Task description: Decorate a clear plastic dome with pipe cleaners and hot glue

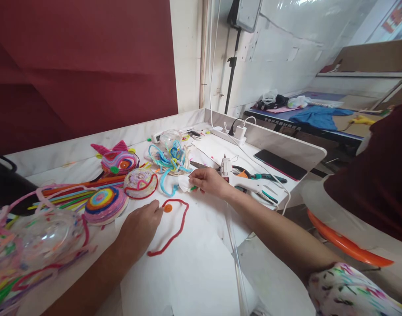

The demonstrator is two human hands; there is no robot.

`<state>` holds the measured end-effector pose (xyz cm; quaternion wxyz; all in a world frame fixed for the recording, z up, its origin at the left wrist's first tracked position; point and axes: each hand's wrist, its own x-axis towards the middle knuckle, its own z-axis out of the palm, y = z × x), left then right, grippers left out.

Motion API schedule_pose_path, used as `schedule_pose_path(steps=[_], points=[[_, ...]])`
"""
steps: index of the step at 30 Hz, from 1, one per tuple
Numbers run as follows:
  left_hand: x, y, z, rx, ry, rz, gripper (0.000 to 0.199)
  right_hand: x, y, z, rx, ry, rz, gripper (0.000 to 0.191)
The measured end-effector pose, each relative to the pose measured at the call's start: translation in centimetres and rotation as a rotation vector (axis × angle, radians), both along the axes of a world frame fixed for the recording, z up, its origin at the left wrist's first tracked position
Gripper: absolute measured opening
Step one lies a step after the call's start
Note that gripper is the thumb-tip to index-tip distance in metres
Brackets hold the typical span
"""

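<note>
My left hand (143,224) is closed in a pinch on one end of a bent red pipe cleaner (182,224), which lies in a curve over the white sheet (187,276). By its fingertips is a small orange disc (168,208). My right hand (209,181) reaches farther forward, fingers pinched together at a crumpled white piece (183,182); what they grip is too small to make out. Just beyond it lie a tangle of blue pipe cleaners (172,158) and a white glue gun (226,169). A round cream-and-pink coiled piece (136,182) is nearer the left hand.
To the left are a multicoloured coiled disc (103,202), a pink eared craft head (117,157) and clear plastic domes (45,239) among pipe cleaners. Pliers (269,177), a phone (280,164) and a power strip (229,135) with trailing cables are on the right. A stool (349,241) stands beside the table.
</note>
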<state>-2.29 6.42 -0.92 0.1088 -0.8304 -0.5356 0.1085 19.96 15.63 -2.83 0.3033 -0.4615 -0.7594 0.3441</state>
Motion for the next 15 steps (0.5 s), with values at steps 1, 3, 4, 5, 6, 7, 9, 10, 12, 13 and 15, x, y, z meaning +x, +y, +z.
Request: schedule_pose_path(steps=[1,3,4,5,6,7,9,10,12,13,15], points=[[0.0,0.0,0.0,-0.008,0.007,0.013,0.033,0.0,-0.3,0.2,0.093,-0.063,-0.023,0.014],[0.0,0.0,-0.1,-0.015,0.0,0.032,0.034,-0.1,-1.0,0.7,0.314,-0.257,-0.074,0.017],[-0.1,0.0,-0.2,-0.012,-0.008,0.029,0.034,-0.1,-1.4,0.9,0.401,-0.377,-0.078,0.018],[-0.2,0.0,-0.3,-0.011,-0.02,0.02,0.033,-0.1,-1.7,1.1,0.458,-0.496,-0.06,0.02],[-0.4,0.0,-0.4,-0.014,-0.033,0.003,0.032,0.0,-2.2,1.2,0.485,-0.6,-0.022,0.021],[-0.5,0.0,-0.5,-0.01,-0.048,-0.016,0.031,0.2,-2.6,1.2,0.49,-0.674,0.03,0.021],[-0.8,0.0,-0.6,-0.006,-0.078,-0.046,0.031,0.8,-3.5,1.2,0.488,-0.711,0.121,0.023],[-0.9,0.1,-0.7,-0.006,-0.09,-0.051,0.031,1.2,-4.0,1.2,0.497,-0.686,0.139,0.025],[-1.1,0.1,-0.6,-0.015,-0.099,-0.056,0.031,2.4,-5.0,1.1,0.54,-0.615,0.117,0.028],[-1.1,0.1,-0.5,-0.033,-0.107,-0.056,0.031,3.2,-5.5,1.0,0.572,-0.589,0.087,0.028],[-1.2,0.2,-0.3,-0.076,-0.177,-0.049,0.031,4.8,-6.3,0.9,0.65,-0.558,0.006,0.028]])
